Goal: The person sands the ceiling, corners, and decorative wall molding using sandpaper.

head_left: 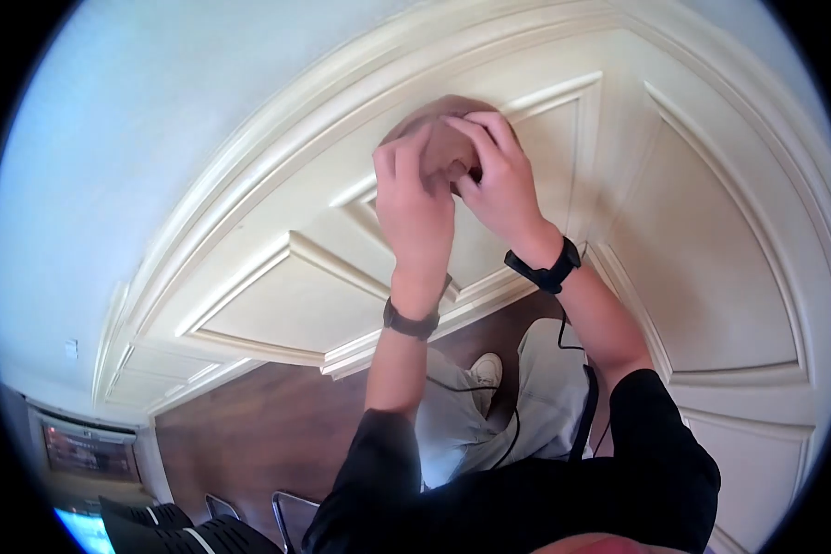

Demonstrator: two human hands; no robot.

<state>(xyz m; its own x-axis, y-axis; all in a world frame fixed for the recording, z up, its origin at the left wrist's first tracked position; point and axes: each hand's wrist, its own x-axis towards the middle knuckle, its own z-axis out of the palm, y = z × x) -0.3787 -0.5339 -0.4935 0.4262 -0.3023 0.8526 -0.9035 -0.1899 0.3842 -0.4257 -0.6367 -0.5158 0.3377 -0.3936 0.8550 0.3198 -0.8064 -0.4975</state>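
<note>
At the upper centre of the frame we hold a brown, rounded, soft-looking item (449, 148) in front of cream moulded wall panelling (277, 295). Its surface looks creased, with a dark gap at its lower right; we cannot tell whether that is an opening or a fold. Our left hand (412, 198) and right hand (506, 180) grip it from either side, fingers half curled and pressed against it.

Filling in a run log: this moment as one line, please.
left hand: holding brown item | right hand: holding same | behind: cream panelling
</note>
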